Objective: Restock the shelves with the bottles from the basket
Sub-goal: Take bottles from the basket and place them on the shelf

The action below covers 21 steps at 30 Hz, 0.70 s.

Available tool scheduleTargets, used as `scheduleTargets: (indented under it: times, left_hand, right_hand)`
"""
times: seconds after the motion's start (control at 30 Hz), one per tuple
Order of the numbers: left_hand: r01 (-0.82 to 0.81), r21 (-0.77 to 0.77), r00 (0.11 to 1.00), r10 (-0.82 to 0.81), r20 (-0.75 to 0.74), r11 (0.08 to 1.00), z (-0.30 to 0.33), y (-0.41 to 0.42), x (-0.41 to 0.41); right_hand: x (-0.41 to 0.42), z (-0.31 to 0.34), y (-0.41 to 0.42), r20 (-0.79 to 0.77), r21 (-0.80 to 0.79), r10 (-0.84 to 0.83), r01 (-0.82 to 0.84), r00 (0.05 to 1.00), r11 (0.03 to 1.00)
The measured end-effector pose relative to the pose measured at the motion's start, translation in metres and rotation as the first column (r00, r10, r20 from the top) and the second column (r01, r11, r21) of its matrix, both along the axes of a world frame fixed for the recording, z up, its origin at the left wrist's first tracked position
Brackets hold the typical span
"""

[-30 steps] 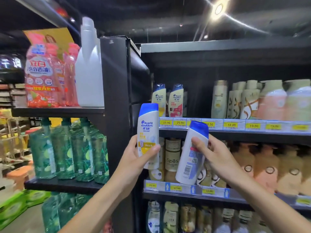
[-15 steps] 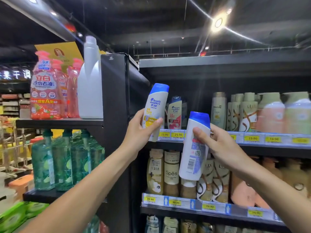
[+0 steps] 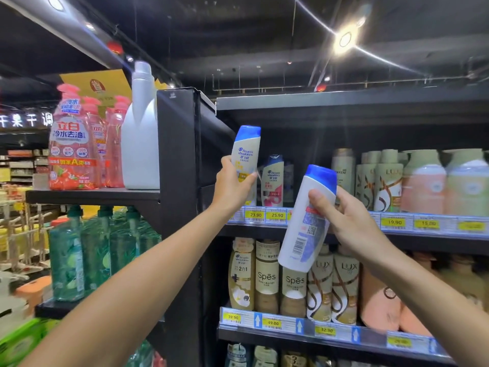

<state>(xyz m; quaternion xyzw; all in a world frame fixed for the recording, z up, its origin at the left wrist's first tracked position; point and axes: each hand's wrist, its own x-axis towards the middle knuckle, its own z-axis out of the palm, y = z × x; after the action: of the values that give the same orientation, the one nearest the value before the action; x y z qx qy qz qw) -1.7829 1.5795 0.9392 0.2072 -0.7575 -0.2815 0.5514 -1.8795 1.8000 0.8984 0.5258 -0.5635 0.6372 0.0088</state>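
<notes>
Up at the top shelf (image 3: 344, 231) now, from the head camera: the left hand (image 3: 232, 185) has its fingers and thumb wrapped round a white shampoo bottle with a blue cap (image 3: 244, 157), held nearly upright, leaning a touch to the right, at the far left end of that shelf. Its base is down at the price-tag rail (image 3: 264, 215), just beside a dark-capped bottle (image 3: 274, 180) already standing there. Whether it is resting on the shelf I cannot tell; the hand covers the bottom.

Over to the right hand (image 3: 349, 218): fingers curled round the middle of a second blue-capped bottle (image 3: 307, 221), back label and barcode facing the camera. This one is tilted, cap up and to the right, held out in front of the shelving, its lower end overlapping the Spēs bottles (image 3: 267, 276) on the shelf below.

Further right on the top shelf, tan and cream Lux bottles (image 3: 387, 181) stand in a row. Left of the black upright, a big white jug (image 3: 140, 133) sits beside red detergent packs (image 3: 71, 144), with green bottles (image 3: 67, 255) underneath.
</notes>
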Motion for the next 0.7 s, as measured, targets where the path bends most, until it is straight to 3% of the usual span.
scheduleTargets:
  times: [0.3, 0.7]
  left_hand:
    - [-0.271, -0.031, 0.901, 0.265, 0.344, 0.962, -0.017, -0.016, -0.022]
    - [-0.368, -0.173, 0.742, 0.401, 0.537, 0.914, -0.009, -0.019, -0.02]
  right_hand:
    - [-0.008, -0.004, 0.005, -0.016, 0.013, 0.007, -0.007, 1.0, 1.0]
    - [-0.016, -0.014, 0.0, -0.01, 0.082, 0.041, -0.04, 0.999, 0.996]
